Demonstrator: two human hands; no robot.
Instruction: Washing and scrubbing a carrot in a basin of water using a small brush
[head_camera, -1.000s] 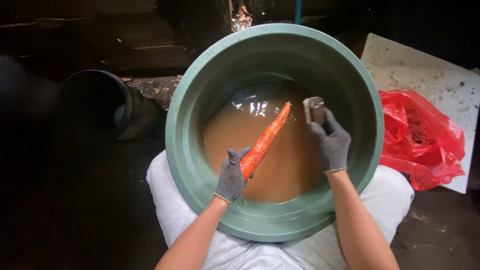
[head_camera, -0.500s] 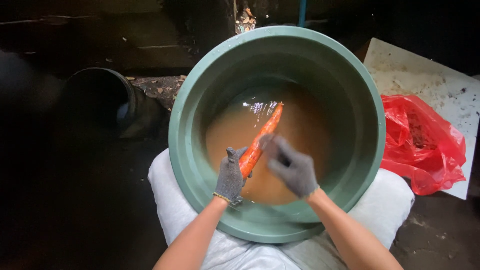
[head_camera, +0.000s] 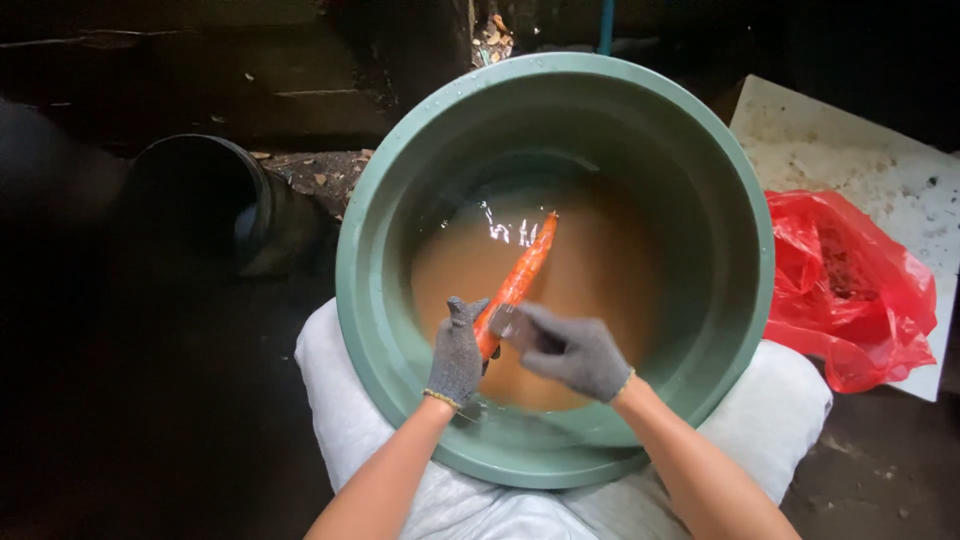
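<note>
Carrot (head_camera: 522, 277) in basin (head_camera: 400, 190); bag (head_camera: 850, 290) right of it; pipe (head_camera: 200, 200) left.

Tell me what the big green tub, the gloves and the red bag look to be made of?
The green tub looks like moulded plastic: smooth, slightly glossy, even walls. The gloves on the left hand and right hand look like grey knitted fabric, with a visible weave. The red bag seems to be thin plastic film: crinkled and shiny.
</note>
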